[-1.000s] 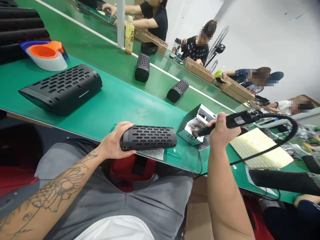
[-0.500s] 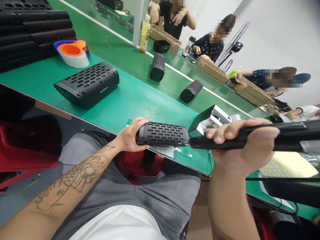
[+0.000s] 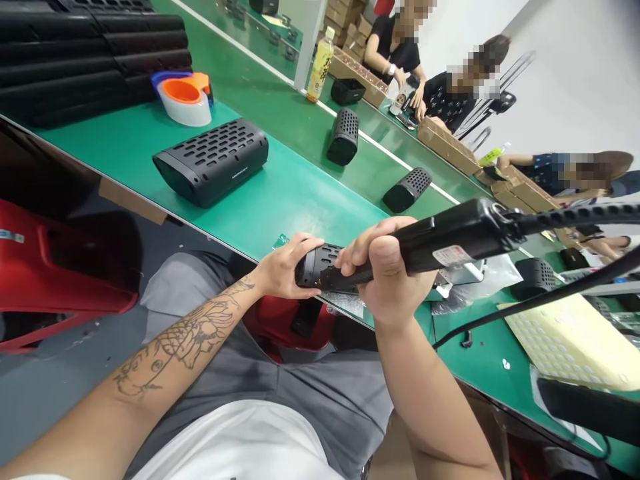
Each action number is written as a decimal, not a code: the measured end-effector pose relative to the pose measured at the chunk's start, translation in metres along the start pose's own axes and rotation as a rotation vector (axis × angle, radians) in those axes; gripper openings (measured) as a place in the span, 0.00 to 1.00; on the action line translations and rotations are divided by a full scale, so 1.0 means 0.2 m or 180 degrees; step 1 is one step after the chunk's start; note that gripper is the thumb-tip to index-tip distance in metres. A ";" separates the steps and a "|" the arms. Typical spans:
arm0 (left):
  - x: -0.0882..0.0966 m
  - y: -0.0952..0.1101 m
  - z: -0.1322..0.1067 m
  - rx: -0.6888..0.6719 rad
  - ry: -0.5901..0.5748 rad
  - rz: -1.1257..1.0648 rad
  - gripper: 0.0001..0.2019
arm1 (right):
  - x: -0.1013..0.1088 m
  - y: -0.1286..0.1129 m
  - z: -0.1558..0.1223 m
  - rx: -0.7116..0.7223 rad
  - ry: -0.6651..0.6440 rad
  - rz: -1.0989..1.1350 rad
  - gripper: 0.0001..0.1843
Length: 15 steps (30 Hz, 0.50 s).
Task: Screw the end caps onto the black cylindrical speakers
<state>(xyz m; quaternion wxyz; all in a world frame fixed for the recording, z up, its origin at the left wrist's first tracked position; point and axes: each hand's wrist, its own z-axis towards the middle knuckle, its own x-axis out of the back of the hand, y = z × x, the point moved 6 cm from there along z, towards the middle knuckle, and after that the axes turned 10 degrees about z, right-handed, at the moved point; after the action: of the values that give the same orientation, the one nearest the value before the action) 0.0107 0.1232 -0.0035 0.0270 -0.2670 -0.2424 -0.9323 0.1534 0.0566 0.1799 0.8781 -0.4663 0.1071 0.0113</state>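
My left hand (image 3: 285,270) grips one end of a black perforated speaker shell (image 3: 320,263), held level at the near edge of the green bench (image 3: 280,200). My right hand (image 3: 387,273) is wrapped round a black corded power screwdriver (image 3: 450,237). The tool lies across the shell and hides most of it; its tip is out of sight behind my fingers. Its black cable (image 3: 540,300) trails off to the right.
A larger black speaker (image 3: 213,160) lies on the bench, with an orange and white tape dispenser (image 3: 185,100) and stacked black shells (image 3: 75,53) behind. Two small speakers (image 3: 343,137) (image 3: 407,190) rest on the belt. A yellow sticker sheet (image 3: 575,340) lies right. Other people sit across.
My right hand has swung the screwdriver left, from beside the shell's right end to across it. The view has shifted right and the shell is now mostly covered.
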 end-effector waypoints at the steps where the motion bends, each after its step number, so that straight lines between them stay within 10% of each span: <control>1: 0.00 0.00 0.00 0.0044 -0.0040 -0.0006 0.60 | 0.00 0.00 0.00 -0.0036 -0.0010 -0.0039 0.28; 15: -0.05 -0.03 -0.01 0.0223 -0.0065 -0.0006 0.58 | -0.01 0.11 0.00 -0.0277 -0.0788 0.0117 0.27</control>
<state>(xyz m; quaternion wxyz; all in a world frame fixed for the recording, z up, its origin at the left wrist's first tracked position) 0.0165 0.1265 -0.0131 0.0330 -0.2751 -0.2753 -0.9205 0.1490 0.0690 0.1624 0.8631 -0.4970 0.0059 0.0895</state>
